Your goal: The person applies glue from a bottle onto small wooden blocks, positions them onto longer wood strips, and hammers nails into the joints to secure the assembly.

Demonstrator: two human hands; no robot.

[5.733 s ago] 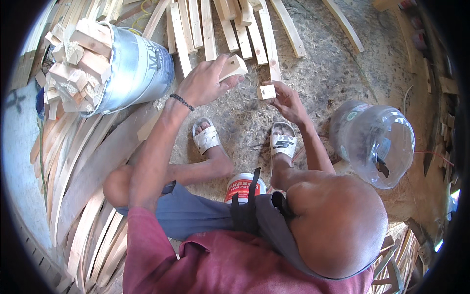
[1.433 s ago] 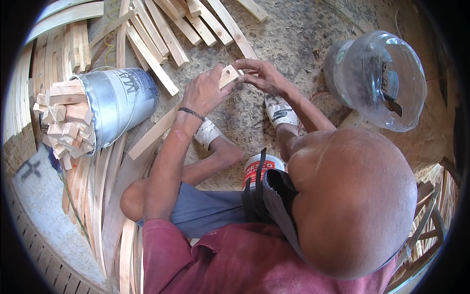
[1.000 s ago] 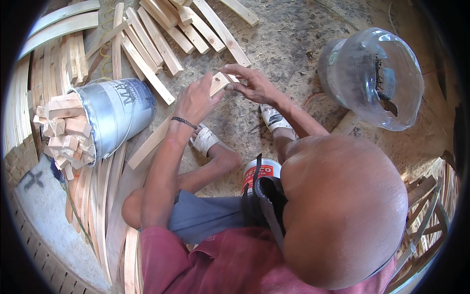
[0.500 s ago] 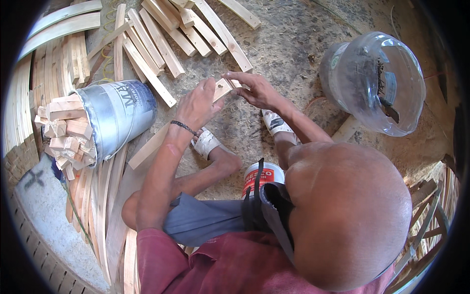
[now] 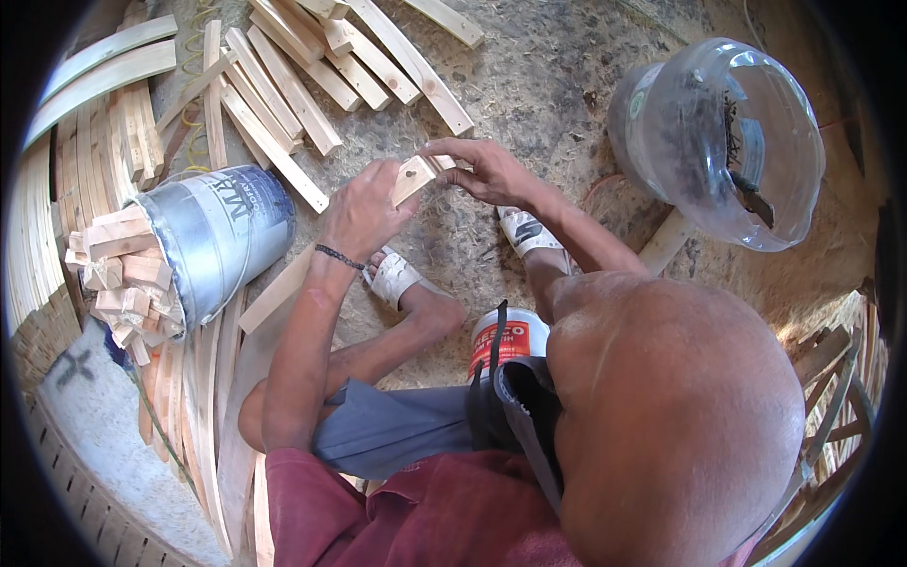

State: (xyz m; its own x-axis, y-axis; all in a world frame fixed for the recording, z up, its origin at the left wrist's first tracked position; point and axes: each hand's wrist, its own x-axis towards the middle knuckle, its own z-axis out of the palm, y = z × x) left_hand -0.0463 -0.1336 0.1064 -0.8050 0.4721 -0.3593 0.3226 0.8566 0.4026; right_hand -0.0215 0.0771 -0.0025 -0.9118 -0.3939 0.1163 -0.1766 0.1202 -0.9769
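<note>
While I scan from the left edge, I see long bent wooden strips lying on the ground, and just beside them a metal bucket tipped on its side with short wood offcuts filling its mouth. Past it, loose flat slats lie scattered on the sawdust floor. My left hand is clenched around the lower end of a small wooden block, which sits up off the ground between both hands, above the sandalled feet. My right hand pinches the block's upper end with its fingertips. Further right, well apart from the hands, a clear plastic jar lies tilted with dark nails inside.
</note>
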